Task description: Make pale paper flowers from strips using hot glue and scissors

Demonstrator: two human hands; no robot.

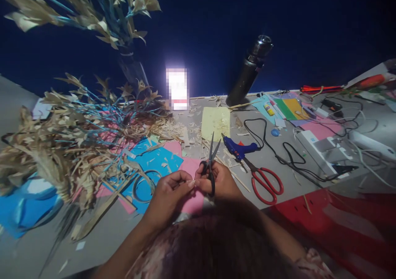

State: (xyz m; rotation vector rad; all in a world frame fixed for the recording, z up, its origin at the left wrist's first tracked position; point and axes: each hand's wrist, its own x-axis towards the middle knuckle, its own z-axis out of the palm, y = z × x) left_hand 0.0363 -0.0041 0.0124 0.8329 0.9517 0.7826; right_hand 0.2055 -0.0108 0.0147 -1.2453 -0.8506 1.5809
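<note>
My right hand (pixel 223 181) is closed round small black-handled scissors (pixel 212 157), whose slightly parted blades point away from me. Its thumb and forefinger meet the fingertips of my left hand (pixel 173 190). That hand is closed in a pinch on something pale and tiny, too small to name. Both hands are over pink paper (pixel 192 169). Just beyond the right hand lie a blue glue gun (pixel 243 148) and large red-handled scissors (pixel 266 184).
Dried husk flowers on blue stems (pixel 120 109) crowd the left, near blue sheets (pixel 154 157). Yellow paper (pixel 215 123) and a dark flask (pixel 247 74) stand behind. Black cable (pixel 286 162), a power strip (pixel 321 149) and a red chair (pixel 337 221) are on the right.
</note>
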